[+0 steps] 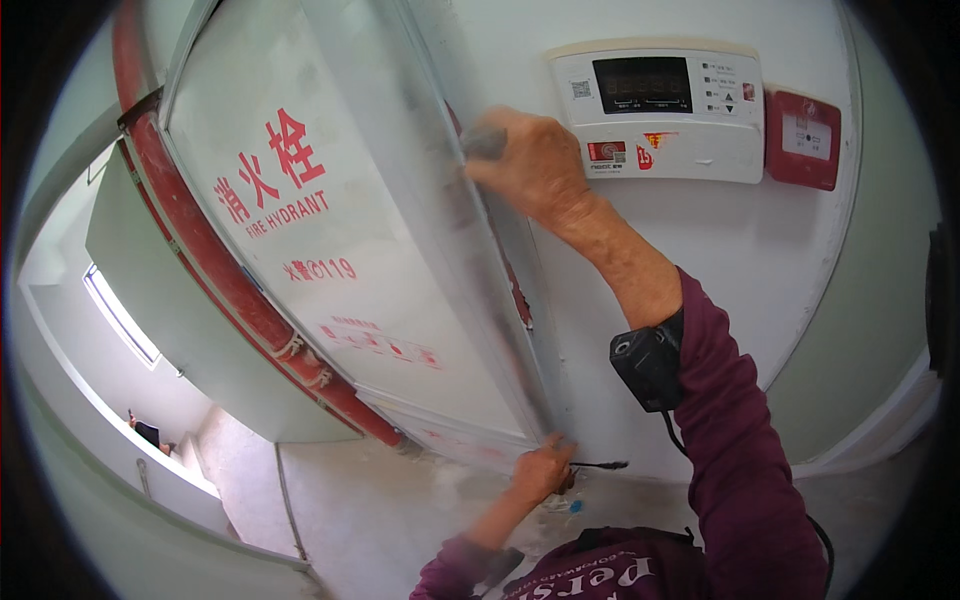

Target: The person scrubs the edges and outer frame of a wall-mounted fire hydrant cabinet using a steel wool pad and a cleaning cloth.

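Note:
My right hand (536,161) is raised at the side edge of a white fire hydrant cabinet (315,300), closed around a small grey object (484,142). Motion blur hides what that object is. Low down, near the floor, my left hand (541,474) is closed at the cabinet's bottom corner. A thin black tool (600,466) sticks out to the right from its fingers; its kind is unclear. Red patches (517,296) show along the strip between cabinet and wall. Strapped to my right forearm is a black device (646,367) with a cable.
A white control panel (660,112) and a red fire alarm call point (802,139) are mounted on the wall at right. A red pipe (225,270) runs down the cabinet's left side. A small blue scrap (575,506) lies on the floor (375,510). A doorway opens at left.

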A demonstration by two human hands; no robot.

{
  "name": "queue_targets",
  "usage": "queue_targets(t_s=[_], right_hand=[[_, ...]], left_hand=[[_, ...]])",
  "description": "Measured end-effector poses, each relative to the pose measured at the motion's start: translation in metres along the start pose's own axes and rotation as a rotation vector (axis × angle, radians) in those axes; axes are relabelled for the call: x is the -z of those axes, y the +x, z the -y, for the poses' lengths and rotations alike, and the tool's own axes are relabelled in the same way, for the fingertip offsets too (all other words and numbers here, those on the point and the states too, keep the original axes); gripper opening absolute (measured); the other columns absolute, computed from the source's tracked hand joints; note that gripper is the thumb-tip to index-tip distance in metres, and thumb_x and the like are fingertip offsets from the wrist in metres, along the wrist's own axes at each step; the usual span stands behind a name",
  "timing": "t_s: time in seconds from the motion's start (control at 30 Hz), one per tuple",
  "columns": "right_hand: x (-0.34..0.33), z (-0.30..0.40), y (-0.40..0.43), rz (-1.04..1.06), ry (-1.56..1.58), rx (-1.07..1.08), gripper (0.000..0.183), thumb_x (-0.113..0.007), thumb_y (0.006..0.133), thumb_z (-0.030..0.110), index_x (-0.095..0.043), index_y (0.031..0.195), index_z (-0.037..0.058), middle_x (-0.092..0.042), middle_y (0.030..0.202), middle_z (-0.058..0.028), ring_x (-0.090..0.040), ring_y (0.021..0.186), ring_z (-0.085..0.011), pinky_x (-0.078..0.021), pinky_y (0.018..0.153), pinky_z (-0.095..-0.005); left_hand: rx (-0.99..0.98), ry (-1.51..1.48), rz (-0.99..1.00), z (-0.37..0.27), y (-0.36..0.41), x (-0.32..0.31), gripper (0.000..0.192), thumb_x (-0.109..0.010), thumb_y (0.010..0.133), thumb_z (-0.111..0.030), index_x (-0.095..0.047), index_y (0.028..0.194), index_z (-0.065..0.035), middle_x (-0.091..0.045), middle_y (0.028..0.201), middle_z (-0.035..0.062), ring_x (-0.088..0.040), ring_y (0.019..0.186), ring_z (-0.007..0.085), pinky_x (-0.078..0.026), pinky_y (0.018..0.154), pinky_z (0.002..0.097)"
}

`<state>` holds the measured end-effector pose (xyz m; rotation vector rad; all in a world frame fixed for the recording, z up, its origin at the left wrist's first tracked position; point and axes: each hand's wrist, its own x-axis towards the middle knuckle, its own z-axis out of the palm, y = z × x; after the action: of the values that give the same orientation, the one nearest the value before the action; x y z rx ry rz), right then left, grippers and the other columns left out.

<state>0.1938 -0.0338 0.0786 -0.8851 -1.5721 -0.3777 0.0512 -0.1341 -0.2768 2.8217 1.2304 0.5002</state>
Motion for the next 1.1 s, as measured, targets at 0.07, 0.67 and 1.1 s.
queue_targets(t_s=[0.07,0.67,1.1], right_hand=[[-0.002,-0.004,-0.001,-0.025,-0.016,-0.032,0.022,-0.064,0.065,0.019,-0.062,0.081,0.0051,-0.061,0.067,-0.0124,-0.060,0.061,-0.0231,-0.0476,0.060,-0.0320],[-0.006,-0.001,0.001,-0.125,0.254,0.012,0.009,-0.061,0.074,0.010,-0.058,0.078,0.0020,-0.054,0.056,-0.0009,-0.046,0.052,-0.0054,-0.0402,0.050,-0.0208],[-0.012,0.003,-0.017,-0.275,0.725,-0.244,0.014,-0.059,0.078,0.011,-0.058,0.088,0.0006,-0.057,0.065,-0.0015,-0.050,0.059,-0.0063,-0.0426,0.056,-0.0206]], left_hand=[[0.025,-0.070,-0.058,-0.003,-0.002,0.013,0.034,-0.054,0.073,-0.015,-0.053,0.106,-0.0149,-0.059,0.084,0.0099,-0.059,0.061,0.0267,-0.049,0.051,0.0376],[0.194,-0.224,0.102,0.022,-0.055,0.028,0.028,-0.049,0.078,-0.022,-0.057,0.104,-0.0143,-0.061,0.087,0.0127,-0.059,0.078,0.0284,-0.047,0.066,0.0384],[0.315,-0.220,-0.253,0.051,-0.101,0.084,0.024,-0.056,0.072,-0.016,-0.060,0.096,-0.0122,-0.060,0.074,0.0099,-0.060,0.067,0.0257,-0.047,0.061,0.0352]])
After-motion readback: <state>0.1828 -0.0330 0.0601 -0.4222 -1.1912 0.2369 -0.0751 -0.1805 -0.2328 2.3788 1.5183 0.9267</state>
